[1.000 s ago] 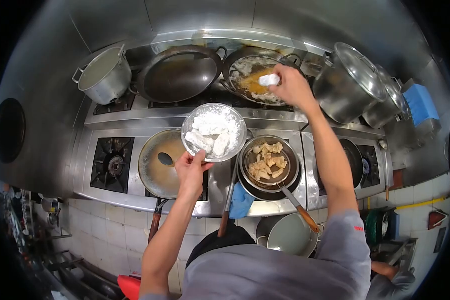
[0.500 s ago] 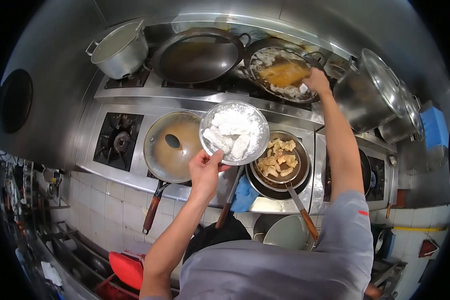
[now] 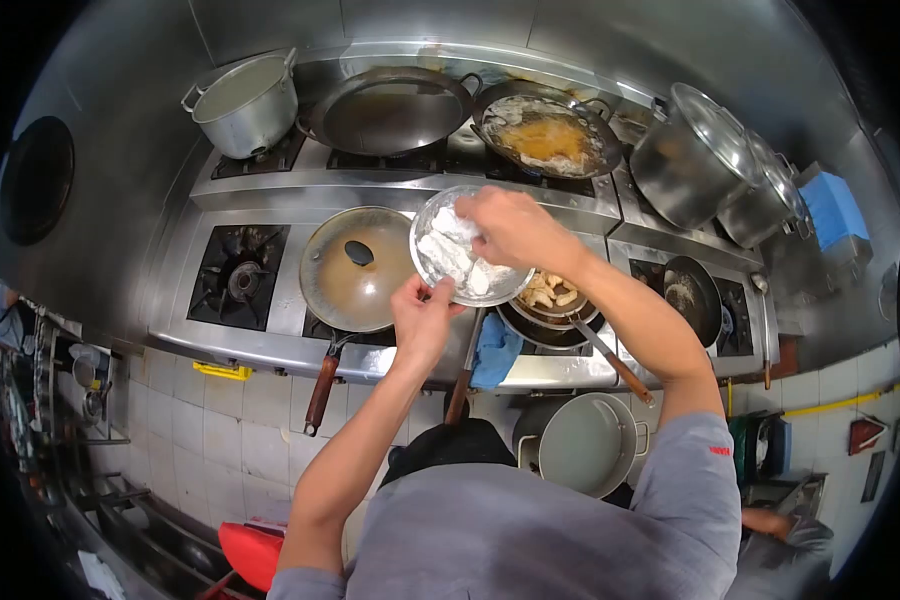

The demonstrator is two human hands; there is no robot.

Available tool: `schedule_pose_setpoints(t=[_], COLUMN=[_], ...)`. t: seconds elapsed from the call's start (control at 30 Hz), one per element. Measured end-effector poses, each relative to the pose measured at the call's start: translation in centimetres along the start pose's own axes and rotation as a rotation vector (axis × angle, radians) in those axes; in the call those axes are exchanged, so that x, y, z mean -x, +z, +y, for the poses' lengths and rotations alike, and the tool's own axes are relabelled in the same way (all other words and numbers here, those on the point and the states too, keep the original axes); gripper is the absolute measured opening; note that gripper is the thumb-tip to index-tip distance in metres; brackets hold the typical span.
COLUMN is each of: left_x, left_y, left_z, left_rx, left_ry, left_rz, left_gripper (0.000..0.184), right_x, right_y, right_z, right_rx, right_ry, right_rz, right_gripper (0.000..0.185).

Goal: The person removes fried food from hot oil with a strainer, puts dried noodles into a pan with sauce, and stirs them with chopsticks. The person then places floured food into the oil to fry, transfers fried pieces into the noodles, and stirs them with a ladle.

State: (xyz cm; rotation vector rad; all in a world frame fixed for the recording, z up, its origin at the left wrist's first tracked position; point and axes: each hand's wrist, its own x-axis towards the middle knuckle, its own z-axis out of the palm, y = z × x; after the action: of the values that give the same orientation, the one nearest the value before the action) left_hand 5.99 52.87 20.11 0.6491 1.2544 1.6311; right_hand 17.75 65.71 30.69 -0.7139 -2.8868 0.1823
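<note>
My left hand [image 3: 425, 318] grips the near rim of a metal bowl [image 3: 500, 292], held above the front of the stove. White floured pieces [image 3: 448, 253] lie in the bowl. My right hand [image 3: 518, 228] reaches into the bowl, its fingers closed at the pieces; what they hold is hidden. Behind, at the back right, a wok [image 3: 585, 165] contains bubbling yellow oil with pale foam. A strainer with fried pieces [image 3: 550, 290] is partly covered by the bowl and my right hand.
A lidded pan [image 3: 330, 300] stands left of the bowl. Behind it are an open pot [image 3: 245, 115] and a dark wok [image 3: 385, 118]. Lidded steel pots [image 3: 682, 165] stand at the right. A large pot [image 3: 585, 445] is below the stove edge. Another person's arm [image 3: 767, 522] shows lower right.
My right hand has come back from the oil wok to the bowl; the white piece it held is out of sight. The view has shifted, and my left hand still holds the bowl.
</note>
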Motion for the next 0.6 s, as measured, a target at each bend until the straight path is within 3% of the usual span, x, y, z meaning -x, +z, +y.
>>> schedule_pose_setpoints(t=[0.03, 0.13, 0.17, 0.23, 0.3, 0.37, 0.43, 0.5, 0.6], left_x=[0.5, 0.7, 0.7, 0.8, 0.3, -0.6, -2.0, -3.4, -4.9], left_y=[-0.3, -1.2, -1.2, -1.0, -0.6, 0.2, 1.0, 1.9, 3.3], left_z=[0.2, -0.1, -0.4, -0.3, -0.1, -0.4, -0.7, -0.9, -1.0], left_rx=[0.017, 0.055, 0.074, 0.070, 0.055, 0.125, 0.093, 0.061, 0.057], left_ry=[-0.010, -0.026, -0.033, -0.046, -0.042, -0.099, -0.085, -0.047, -0.063], left_rz=[0.006, 0.007, 0.004, 0.000, -0.014, 0.017, 0.026, 0.023, 0.082], left_gripper=[0.010, 0.010, 0.010, 0.010, 0.010, 0.012, 0.014, 0.015, 0.015], right_x=[0.4, 1.2, 1.6, 2.2, 2.8, 2.5, 2.3, 1.9, 0.8], right_y=[-0.5, -1.6, -0.9, -0.2, -0.4, -1.2, -1.7, -1.7, -3.1], right_z=[-0.7, -1.5, -1.2, -1.1, -1.4, -0.6, 1.0, 3.3, 8.6], right_rx=[0.006, -0.250, -0.244, -0.224, -0.325, -0.241, -0.268, -0.284, -0.421], right_ry=[0.006, 0.128, 0.131, -0.071, -0.056, -0.027, -0.008, -0.065, -0.020], right_rz=[0.001, 0.316, 0.311, 0.212, 0.163, 0.395, 0.400, 0.120, 0.257], right_gripper=[0.037, 0.034, 0.034, 0.032, 0.031, 0.030, 0.030, 0.028, 0.029])
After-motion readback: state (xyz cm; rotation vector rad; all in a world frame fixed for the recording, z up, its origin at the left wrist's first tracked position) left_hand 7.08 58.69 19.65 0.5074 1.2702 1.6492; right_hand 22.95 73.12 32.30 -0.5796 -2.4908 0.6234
